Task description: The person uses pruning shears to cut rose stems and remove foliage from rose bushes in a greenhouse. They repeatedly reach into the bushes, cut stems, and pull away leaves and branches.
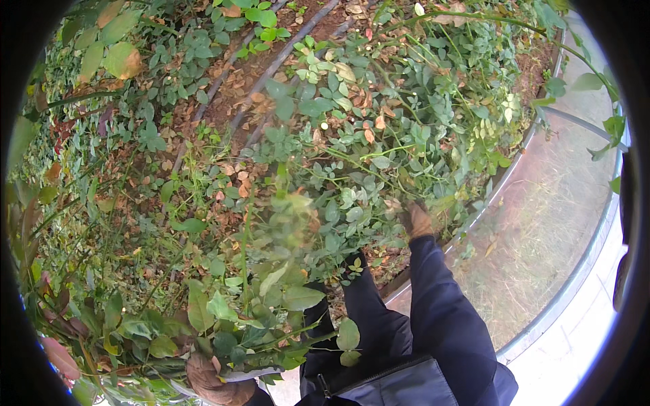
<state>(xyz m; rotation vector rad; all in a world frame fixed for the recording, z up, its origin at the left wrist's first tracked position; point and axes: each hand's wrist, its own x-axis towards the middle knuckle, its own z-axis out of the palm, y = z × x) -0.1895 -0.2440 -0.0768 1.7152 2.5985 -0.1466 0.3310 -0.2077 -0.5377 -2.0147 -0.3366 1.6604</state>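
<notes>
My left hand [216,380], in a brown glove, is at the bottom left, closed around a bunch of leafy rose stems [167,362]. Their leaves spread over the lower left of the view. A pale, flat edge [251,374] shows beside this hand; I cannot tell what it belongs to. My right arm reaches forward into low rose bushes [355,198]. At its end the gloved right hand [420,221] is partly among the leaves, with its fingers hidden. Thin green stems [365,165] run through the foliage just beyond it.
Dark irrigation pipes [284,56] run along reddish soil strewn with dry leaves [244,185]. To the right, a raised edge [500,190] borders the bed, with a translucent plastic sheet wall [538,243] beyond. A long thorny-looking stem [472,16] arches across the upper right.
</notes>
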